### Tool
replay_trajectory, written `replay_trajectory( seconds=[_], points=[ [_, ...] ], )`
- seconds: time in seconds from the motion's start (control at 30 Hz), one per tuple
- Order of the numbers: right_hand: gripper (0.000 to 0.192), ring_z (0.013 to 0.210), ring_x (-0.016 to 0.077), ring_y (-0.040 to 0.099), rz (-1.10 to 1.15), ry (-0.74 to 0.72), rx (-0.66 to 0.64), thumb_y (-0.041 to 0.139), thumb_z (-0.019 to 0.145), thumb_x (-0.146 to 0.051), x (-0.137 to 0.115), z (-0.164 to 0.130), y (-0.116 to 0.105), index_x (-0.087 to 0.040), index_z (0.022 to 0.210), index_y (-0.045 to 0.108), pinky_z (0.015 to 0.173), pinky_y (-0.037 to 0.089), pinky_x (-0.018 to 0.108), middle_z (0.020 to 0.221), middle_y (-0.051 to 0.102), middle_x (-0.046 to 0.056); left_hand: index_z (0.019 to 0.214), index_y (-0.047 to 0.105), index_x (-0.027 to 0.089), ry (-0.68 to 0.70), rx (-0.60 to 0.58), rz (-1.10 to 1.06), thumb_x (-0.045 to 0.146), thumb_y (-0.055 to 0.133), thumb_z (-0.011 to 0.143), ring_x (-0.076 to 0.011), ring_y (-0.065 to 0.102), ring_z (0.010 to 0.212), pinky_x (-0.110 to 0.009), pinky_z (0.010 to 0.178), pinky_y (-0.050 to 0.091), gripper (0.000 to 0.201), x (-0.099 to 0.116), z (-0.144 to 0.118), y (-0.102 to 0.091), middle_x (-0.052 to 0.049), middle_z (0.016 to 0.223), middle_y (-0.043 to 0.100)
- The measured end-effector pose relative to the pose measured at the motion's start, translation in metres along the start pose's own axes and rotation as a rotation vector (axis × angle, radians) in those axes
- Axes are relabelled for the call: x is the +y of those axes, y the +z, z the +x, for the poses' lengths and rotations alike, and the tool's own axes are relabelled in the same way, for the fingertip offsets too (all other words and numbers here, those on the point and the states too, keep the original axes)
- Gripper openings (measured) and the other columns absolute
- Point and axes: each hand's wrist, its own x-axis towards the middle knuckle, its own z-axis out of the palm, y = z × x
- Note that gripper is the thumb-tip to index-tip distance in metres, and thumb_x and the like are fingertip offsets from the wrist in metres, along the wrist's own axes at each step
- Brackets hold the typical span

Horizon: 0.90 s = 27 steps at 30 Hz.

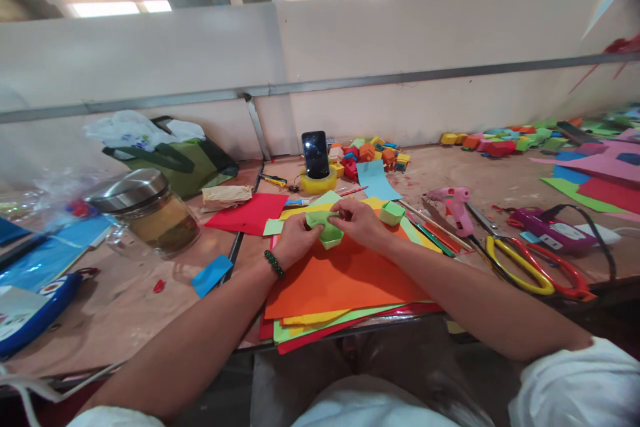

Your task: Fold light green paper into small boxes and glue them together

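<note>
The left hand [295,240] and the right hand [361,221] are both pinching the green folded paper [327,227] with curled fingers, over the orange sheet [340,277]; a green paper cube [391,213] is lying at two o'clock.

Glass jar [150,213], phone [315,153], pink glue gun [454,203], scissors [530,265].

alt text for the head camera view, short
Both hands, left hand and right hand, pinch a folded green paper piece over an orange sheet topping stacked coloured paper. Nearby lie a pink glue gun, scissors and a lidded jar.
</note>
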Motion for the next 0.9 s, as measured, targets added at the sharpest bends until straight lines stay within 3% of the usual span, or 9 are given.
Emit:
replay_trajectory(
  seconds=[0.2, 0.43, 0.53, 0.67, 0.9],
  points=[
    [0.021, 0.063, 0.0117, 0.054, 0.145, -0.056, -0.049, 0.051, 0.067, -0.01, 0.0077, 0.0018, 0.001, -0.017, 0.072, 0.071, 0.058, 0.041, 0.023, 0.072, 0.066, 0.002, 0.062, 0.066, 0.014, -0.011, -0.008, -0.058, 0.024, 0.06, 0.065, -0.0137, 0.054, 0.058, -0.024, 0.056, 0.043, 0.012, -0.0041, 0.0019, -0.0042, -0.001, 0.062, 0.066],
    [0.015, 0.062, 0.012, 0.052, 0.087, -0.011, -0.013, 0.057, 0.072, -0.021, 0.0075, 0.0025, 0.0041, -0.016, 0.082, 0.068, 0.059, 0.041, 0.025, 0.073, 0.064, 0.001, 0.052, 0.062, 0.015, -0.034, 0.013, -0.119, 0.026, 0.066, 0.06, -0.0124, 0.05, 0.054, -0.024, 0.053, 0.041, 0.014, -0.0037, 0.0021, -0.0029, 0.001, 0.053, 0.06],
    [0.018, 0.061, 0.0114, 0.051, 0.139, 0.053, 0.005, 0.062, 0.069, -0.024, 0.0089, 0.0031, 0.0028, -0.017, 0.085, 0.062, 0.057, 0.041, 0.025, 0.072, 0.06, -0.001, 0.059, 0.067, 0.015, -0.051, 0.043, -0.156, 0.03, 0.068, 0.06, -0.0138, 0.053, 0.057, -0.024, 0.055, 0.043, 0.015, -0.0034, 0.0024, -0.0043, 0.0, 0.058, 0.064],
    [0.016, 0.063, 0.0106, 0.052, 0.337, 0.072, -0.103, 0.057, 0.069, -0.023, 0.0087, 0.0048, -0.0018, -0.017, 0.083, 0.061, 0.058, 0.044, 0.024, 0.077, 0.061, 0.0, 0.076, 0.072, 0.014, -0.08, 0.094, -0.217, 0.038, 0.069, 0.063, -0.016, 0.059, 0.063, -0.027, 0.061, 0.048, 0.028, -0.0048, 0.0035, -0.006, -0.003, 0.071, 0.071],
    [0.044, 0.063, 0.0086, 0.054, 0.377, 0.018, -0.175, 0.066, 0.07, -0.029, 0.0032, 0.0028, -0.0056, -0.016, 0.111, 0.061, 0.06, 0.048, 0.025, 0.104, 0.063, 0.008, 0.076, 0.073, 0.012, -0.117, 0.082, -0.269, 0.048, 0.077, 0.057, -0.0198, 0.063, 0.069, -0.029, 0.062, 0.051, 0.04, -0.0046, 0.0042, -0.007, -0.008, 0.078, 0.073]
  ],
)
